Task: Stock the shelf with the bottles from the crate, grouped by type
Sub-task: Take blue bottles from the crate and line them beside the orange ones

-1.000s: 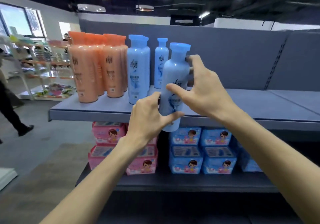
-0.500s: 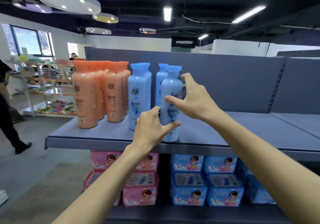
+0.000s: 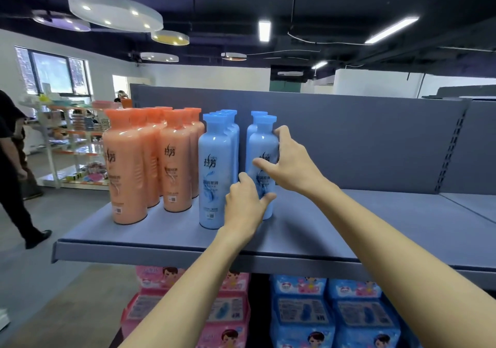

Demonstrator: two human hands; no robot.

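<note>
Blue bottle (image 3: 262,146) between both hands (image 3: 268,183)

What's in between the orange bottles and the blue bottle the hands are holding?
In the head view, a row of blue bottles stands between the orange bottles and the held blue bottle.

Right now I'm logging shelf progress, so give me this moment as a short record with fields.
setting: shop aisle, grey shelf
orange bottles: grouped at the shelf's left end, upright
blue bottles: row just right of the orange ones, upright
held bottle: blue, upright on the shelf, front of a second blue row
left hand: grips the held bottle low down
right hand: grips its upper body
grouping: colours kept apart
shelf below: pink packs left, blue packs right
crate: not in view
</note>
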